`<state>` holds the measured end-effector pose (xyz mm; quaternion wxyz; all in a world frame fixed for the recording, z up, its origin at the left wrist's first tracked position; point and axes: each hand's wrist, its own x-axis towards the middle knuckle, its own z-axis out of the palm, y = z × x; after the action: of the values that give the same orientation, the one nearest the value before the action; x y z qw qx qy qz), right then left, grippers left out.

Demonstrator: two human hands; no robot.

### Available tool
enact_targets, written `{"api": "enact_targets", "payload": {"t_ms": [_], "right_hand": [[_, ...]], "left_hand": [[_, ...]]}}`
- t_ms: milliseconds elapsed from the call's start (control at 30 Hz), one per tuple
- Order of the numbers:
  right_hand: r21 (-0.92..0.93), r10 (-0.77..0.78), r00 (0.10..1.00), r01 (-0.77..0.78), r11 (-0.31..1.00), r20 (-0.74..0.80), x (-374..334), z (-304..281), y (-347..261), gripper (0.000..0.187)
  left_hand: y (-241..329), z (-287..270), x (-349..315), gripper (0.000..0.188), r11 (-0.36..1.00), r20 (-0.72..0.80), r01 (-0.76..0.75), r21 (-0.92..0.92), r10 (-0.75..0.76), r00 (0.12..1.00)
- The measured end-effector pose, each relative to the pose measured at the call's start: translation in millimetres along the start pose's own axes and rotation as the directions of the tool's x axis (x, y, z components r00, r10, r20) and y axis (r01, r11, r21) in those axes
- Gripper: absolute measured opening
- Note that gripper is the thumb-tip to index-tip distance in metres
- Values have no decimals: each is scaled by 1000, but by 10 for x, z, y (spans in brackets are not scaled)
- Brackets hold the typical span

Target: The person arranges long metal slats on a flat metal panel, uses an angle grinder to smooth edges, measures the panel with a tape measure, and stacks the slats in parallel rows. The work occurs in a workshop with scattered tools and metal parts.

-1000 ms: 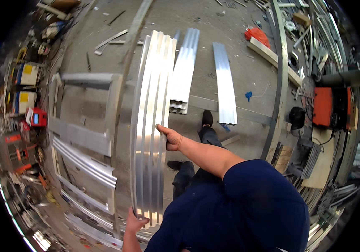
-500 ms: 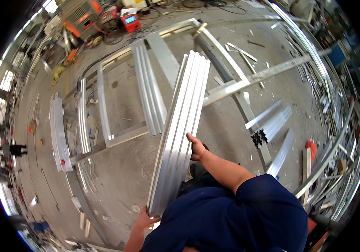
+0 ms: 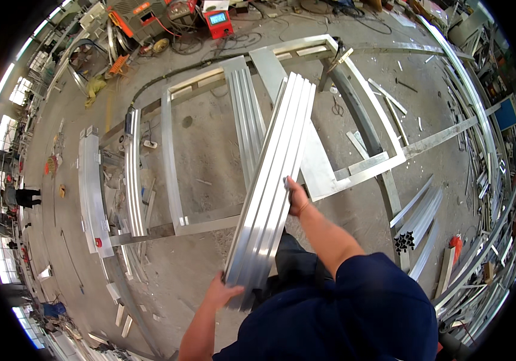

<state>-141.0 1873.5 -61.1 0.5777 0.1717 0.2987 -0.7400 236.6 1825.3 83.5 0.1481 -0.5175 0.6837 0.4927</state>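
Note:
A long ribbed aluminium profile [image 3: 273,186], silver and shiny, slants up and away in front of my body. My right hand [image 3: 297,197] is closed on its right edge near the middle, with the thumb on the upper face and the other fingers hidden. At the near end, my left hand [image 3: 223,291] grips the left corner, slightly blurred. Beyond the held piece, a similar ribbed profile [image 3: 247,114] lies across a rectangular metal frame [image 3: 171,162], partly covered by the held one. A flat pale metal plate [image 3: 318,162] lies on the frame just to the right.
More profiles [image 3: 133,180] and a long metal section [image 3: 91,186] rest at the left. Cut profiles [image 3: 423,210] lie at the right, near stacked metal lengths [image 3: 498,198]. A red machine [image 3: 218,23] with cables stands at the back. Another person [image 3: 20,195] is far left.
The view has shifted, with the frame now lower and further right. The profile stays in both hands, and my left hand has moved up a little at its near end.

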Motion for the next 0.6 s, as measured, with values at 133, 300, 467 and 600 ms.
{"api": "enact_targets", "payload": {"t_ms": [133,300,467,600], "right_hand": [[-91,61,984,-77,993,-167,484,-122,-528,54],[-239,-124,949,53,969,-291,818,-671,-1068,60],[-359,-159,917,18,933,-367,876,-981,-1269,52],[-417,-168,901,-16,909,-401,816,-1330,-1334,61]], "left_hand": [[862,169,1010,104,996,132,-37,-80,48,990],[1202,892,1773,97,977,207,-80,-195,121,971],[1106,1455,2041,90,993,251,-66,-95,88,964],[1094,1815,2042,100,995,349,-87,-42,96,932]]}}
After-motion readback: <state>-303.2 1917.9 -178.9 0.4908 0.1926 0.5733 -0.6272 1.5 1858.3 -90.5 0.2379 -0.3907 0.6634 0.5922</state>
